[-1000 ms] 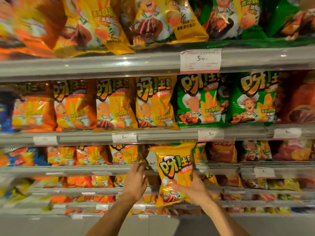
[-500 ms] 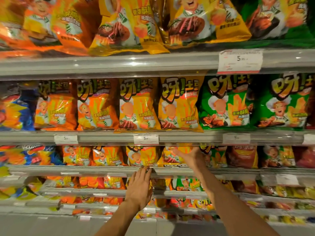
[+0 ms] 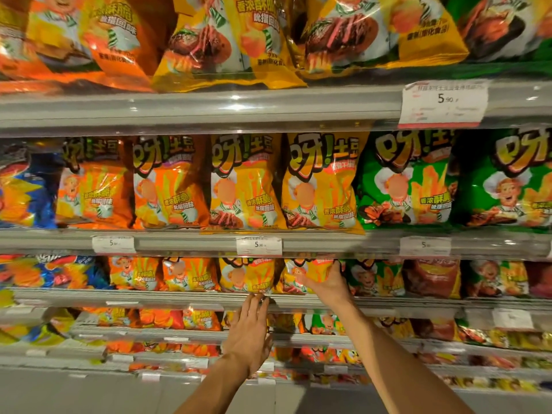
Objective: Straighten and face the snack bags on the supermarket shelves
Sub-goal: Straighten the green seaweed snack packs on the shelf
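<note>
Snack bags (image 3: 310, 274): two hands, one gripped.

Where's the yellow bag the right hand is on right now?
The yellow bag stands on the third shelf right of centre, between another yellow bag and a green bag, with the right hand gripping it.

Both bare forearms reach up and away from the near edge. The left hand (image 3: 249, 333) sits lower, left of centre, back facing the camera, fingers straight and close together, pointing up. The right hand (image 3: 327, 283) is farther and higher to the right, its fingers and thumb spread and curled in a grip.
</note>
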The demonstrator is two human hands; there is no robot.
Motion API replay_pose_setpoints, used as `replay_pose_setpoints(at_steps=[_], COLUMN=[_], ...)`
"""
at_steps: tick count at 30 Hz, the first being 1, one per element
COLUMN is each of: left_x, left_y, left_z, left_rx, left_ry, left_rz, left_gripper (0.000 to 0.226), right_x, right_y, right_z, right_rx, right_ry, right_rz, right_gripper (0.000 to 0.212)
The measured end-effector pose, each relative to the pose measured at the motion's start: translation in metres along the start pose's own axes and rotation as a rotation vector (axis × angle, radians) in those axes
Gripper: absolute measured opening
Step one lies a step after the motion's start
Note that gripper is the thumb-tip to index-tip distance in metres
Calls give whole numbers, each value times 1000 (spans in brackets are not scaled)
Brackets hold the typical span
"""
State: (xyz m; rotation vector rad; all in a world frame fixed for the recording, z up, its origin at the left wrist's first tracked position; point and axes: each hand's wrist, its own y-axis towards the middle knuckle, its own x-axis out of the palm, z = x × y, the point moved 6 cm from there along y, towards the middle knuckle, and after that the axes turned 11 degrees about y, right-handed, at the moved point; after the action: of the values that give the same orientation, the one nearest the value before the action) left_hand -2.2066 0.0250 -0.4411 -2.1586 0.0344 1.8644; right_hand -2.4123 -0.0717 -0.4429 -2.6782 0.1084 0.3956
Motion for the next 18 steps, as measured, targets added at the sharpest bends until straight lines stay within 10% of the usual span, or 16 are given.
replay_pose_setpoints(at_steps=[11, 18], left_x=[-10, -4], left_y=[0, 11], left_z=[36, 120], left_rx=[-125, -183], left_ry=[-346, -740], left_rz=[146, 34], left_gripper=[55, 44], right_x=[-28, -102], right_y=[-54, -90], right_z=[14, 66], right_rx=[-288, -225], right_ry=[-375, 11], right_rz=[56, 178], right_gripper=[102, 56])
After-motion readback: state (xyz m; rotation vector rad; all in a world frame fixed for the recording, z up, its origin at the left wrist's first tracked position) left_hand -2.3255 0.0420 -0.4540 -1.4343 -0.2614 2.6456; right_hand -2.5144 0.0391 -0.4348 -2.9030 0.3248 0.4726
